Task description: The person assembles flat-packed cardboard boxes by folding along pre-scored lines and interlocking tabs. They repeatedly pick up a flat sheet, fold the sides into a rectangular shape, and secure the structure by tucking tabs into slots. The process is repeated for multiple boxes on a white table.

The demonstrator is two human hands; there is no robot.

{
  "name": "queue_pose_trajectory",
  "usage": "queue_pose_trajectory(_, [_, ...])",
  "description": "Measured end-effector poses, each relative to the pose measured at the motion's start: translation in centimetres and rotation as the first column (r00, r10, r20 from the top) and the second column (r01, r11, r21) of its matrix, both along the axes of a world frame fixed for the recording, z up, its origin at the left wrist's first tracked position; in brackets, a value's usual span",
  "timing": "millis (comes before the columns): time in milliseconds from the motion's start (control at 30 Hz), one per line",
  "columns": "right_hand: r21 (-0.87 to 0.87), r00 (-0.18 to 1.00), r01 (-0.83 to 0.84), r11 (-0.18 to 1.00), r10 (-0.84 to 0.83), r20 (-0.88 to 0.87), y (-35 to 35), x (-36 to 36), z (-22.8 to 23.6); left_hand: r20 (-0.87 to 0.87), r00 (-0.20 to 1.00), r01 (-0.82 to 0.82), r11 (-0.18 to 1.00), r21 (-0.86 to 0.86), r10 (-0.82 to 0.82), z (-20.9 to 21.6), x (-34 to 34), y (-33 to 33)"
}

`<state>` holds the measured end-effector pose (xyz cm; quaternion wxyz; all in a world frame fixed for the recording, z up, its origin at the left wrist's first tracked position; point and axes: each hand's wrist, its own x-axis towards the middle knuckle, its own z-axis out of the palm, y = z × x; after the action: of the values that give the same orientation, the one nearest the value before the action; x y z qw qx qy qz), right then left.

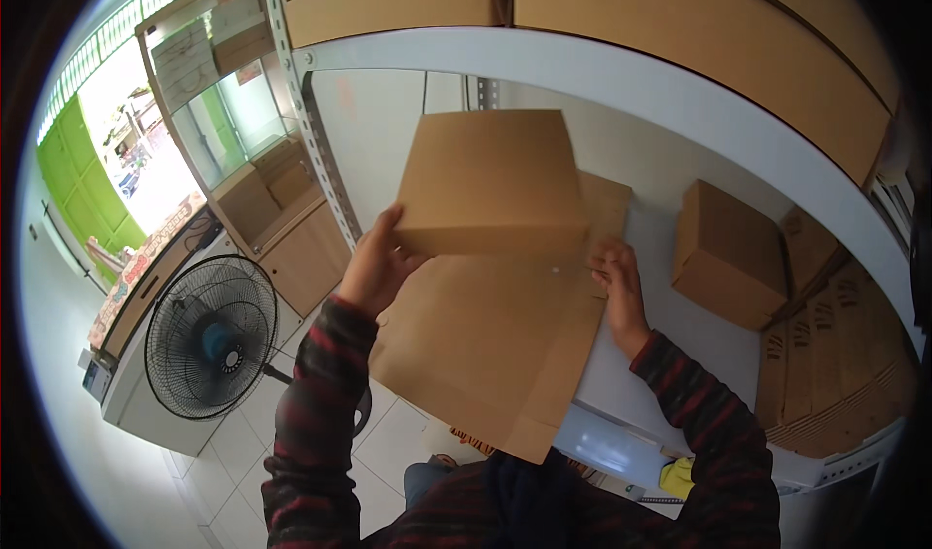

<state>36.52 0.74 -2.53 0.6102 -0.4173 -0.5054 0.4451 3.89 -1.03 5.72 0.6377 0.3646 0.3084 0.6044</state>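
Note:
A brown cardboard box (490,175) is raised in front of me over the white shelf. My left hand (377,263) grips its near left corner, fingers closed around the edge. Below the box lies a flat brown cardboard sheet (476,340), its near corner sticking out past the shelf toward my body. My right hand (617,287) is beside the box's near right corner, over the right edge of the sheet. Its fingers are bent and drawn together; what they pinch, if anything, is too small to make out.
Another closed box (733,253) stands on the white shelf (641,355) at right, with several folded cartons (835,355) nearer. Large boxes (699,54) fill the shelf above, over a white metal beam (621,59). A black fan (212,337) and a wooden cabinet (291,258) are at left.

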Motion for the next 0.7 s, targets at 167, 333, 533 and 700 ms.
queue_pose_trajectory(167, [0.282,0.675,-0.092,0.955,-0.148,0.723,-2.9,1.7,-0.5,-0.003,0.944,0.33,0.944,-0.007,-0.33,-1.0,10.3,5.2])
queue_pose_trajectory(333, [0.438,0.527,-0.205,0.875,-0.278,0.803,-3.5,0.5,-0.3,-0.118,0.915,0.398,0.913,0.09,-0.387,0.0,23.4,5.4])
queue_pose_trajectory(533, [0.302,0.74,-0.235,0.924,-0.031,0.672,-3.0,0.6,-1.6,-0.478,0.847,0.357,0.916,0.184,-0.234,-1.6,32.9,8.5])
queue_pose_trajectory(700, [0.395,0.661,-0.299,0.869,-0.111,0.742,-2.9,0.7,-2.4,-0.621,0.783,0.39,0.772,0.502,0.009,-2.2,33.7,7.9])
